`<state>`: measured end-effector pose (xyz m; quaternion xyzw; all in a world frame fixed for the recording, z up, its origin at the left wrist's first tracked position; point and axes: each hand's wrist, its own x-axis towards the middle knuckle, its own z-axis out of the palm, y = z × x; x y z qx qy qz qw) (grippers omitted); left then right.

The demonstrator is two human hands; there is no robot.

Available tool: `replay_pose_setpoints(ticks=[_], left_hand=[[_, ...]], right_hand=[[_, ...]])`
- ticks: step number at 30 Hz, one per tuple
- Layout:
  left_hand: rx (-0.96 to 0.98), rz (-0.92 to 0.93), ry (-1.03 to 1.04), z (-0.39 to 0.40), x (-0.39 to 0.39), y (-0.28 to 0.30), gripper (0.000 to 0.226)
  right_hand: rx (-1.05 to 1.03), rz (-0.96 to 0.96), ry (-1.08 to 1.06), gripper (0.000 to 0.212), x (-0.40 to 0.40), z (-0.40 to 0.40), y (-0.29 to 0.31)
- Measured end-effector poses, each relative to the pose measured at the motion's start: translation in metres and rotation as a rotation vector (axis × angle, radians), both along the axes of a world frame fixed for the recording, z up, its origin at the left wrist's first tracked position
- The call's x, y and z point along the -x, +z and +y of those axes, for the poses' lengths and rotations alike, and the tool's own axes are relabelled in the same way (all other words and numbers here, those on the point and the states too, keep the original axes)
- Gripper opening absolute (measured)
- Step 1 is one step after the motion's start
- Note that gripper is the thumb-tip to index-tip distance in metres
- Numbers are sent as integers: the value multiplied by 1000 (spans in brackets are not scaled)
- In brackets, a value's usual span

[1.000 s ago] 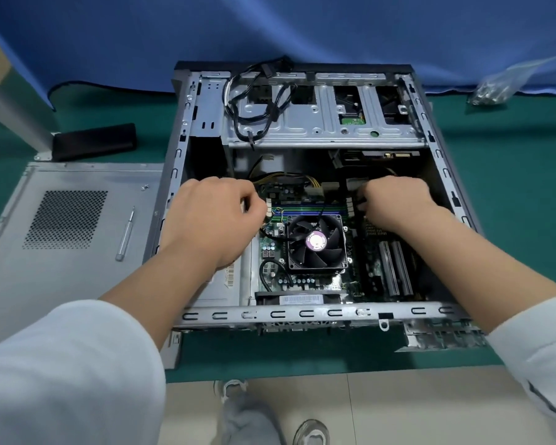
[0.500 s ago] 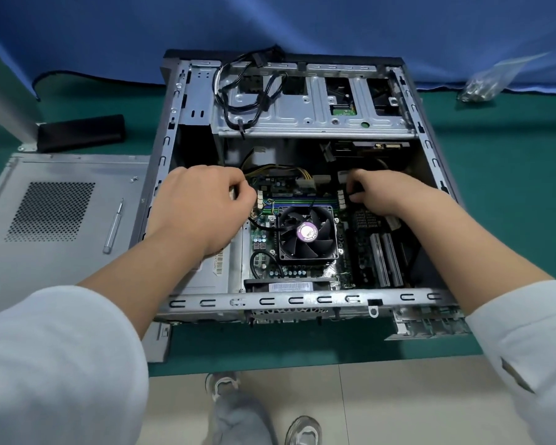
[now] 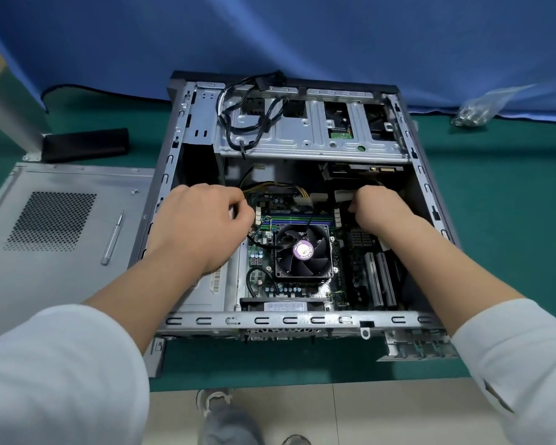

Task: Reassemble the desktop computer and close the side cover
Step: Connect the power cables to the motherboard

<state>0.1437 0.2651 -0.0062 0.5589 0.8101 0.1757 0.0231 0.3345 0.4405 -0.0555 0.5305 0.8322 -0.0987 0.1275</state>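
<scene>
The open desktop case (image 3: 289,321) lies on its side on a green mat, motherboard facing up. My left hand (image 3: 203,226) has its fingers curled down at the left end of the memory module (image 3: 294,215), just above the CPU fan (image 3: 302,250). My right hand (image 3: 382,213) is curled the same way at the module's right end. Both sets of fingertips are hidden by the knuckles. The grey side cover (image 3: 61,226) lies flat to the left of the case, detached.
A screwdriver (image 3: 112,237) rests on the side cover. Loose black cables (image 3: 251,110) lie over the drive cage (image 3: 308,136). A clear bag of screws (image 3: 472,112) sits at the back right, a black block (image 3: 85,144) at the back left. The table edge runs just below the case.
Both hands stay at the two ends of the memory slots. Only the camera view has shifted slightly.
</scene>
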Motion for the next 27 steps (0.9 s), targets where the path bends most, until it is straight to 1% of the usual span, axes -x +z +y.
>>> replay_pose_setpoints(ticks=[2,4,8,10,12,14,16,21,25,27], left_hand=[[-6,3,-3,-1,0,0,31],[-5,7,3,-1,0,0,31],[8,13,9,0,0,0,31],[7,12,10,0,-1,0,30],[9,7,16,0,-1,0,30],[12,5,22,0,-1,0,30],[15,4,25,-1,0,0,31],[15,0,15,-1,0,0,32],[26,4,0,1,0,-1,32],[24,1,-8,1,1,-2,32]], right_hand=[[51,27,-8,19,0,1,0],[59,35,-10,19,-1,2,0],[-29,6,-30,21,-2,-1,-2],[-105,-63,-26,22,-1,-4,-2],[-160,-164,0,28,2,-8,-2],[-184,-251,62,34,5,-12,-5],[-196,-297,115,36,8,-15,-9],[-204,-296,143,34,12,-18,-12],[-232,-294,232,33,11,-17,-11],[-236,-295,238,32,9,-16,-12]])
